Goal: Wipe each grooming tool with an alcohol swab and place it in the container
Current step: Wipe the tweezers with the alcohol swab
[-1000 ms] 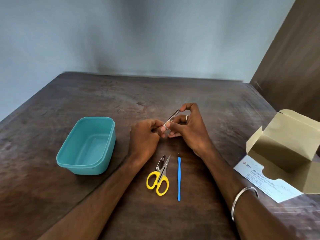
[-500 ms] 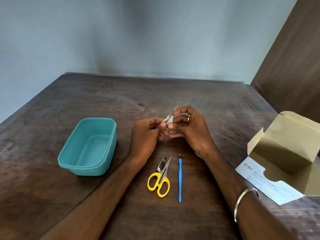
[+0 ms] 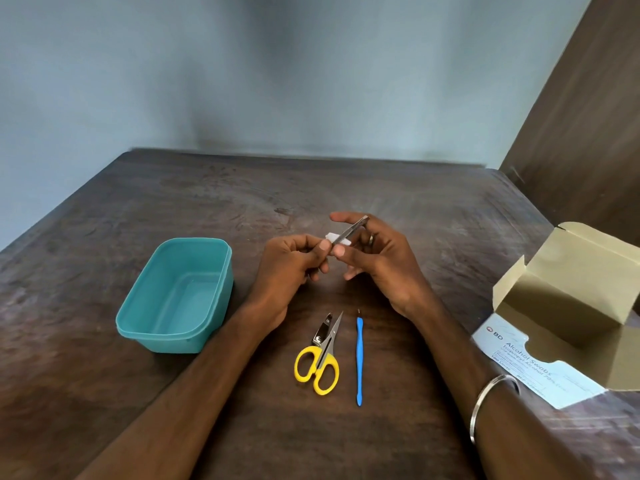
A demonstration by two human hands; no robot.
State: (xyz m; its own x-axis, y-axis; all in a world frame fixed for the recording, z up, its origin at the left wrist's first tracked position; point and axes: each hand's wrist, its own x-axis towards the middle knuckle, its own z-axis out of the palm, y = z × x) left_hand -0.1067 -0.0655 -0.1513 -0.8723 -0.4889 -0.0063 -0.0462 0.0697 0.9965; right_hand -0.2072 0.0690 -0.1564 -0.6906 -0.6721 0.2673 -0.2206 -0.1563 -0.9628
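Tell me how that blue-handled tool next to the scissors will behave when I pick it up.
The blue-handled tool looks thin and straight, so it is probably stiff and light. Lying flat on the table, it may be awkward to pinch and could roll if nudged sideways. Its fine metal tip looks sharp.

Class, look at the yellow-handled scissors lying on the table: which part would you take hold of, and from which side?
Grip the yellow scissors by the handle loops, coming from the near side. They lie flat and closed, loops toward the person, blades pointing away and resting against the nail clipper; probably safest to pinch across both loops from above.
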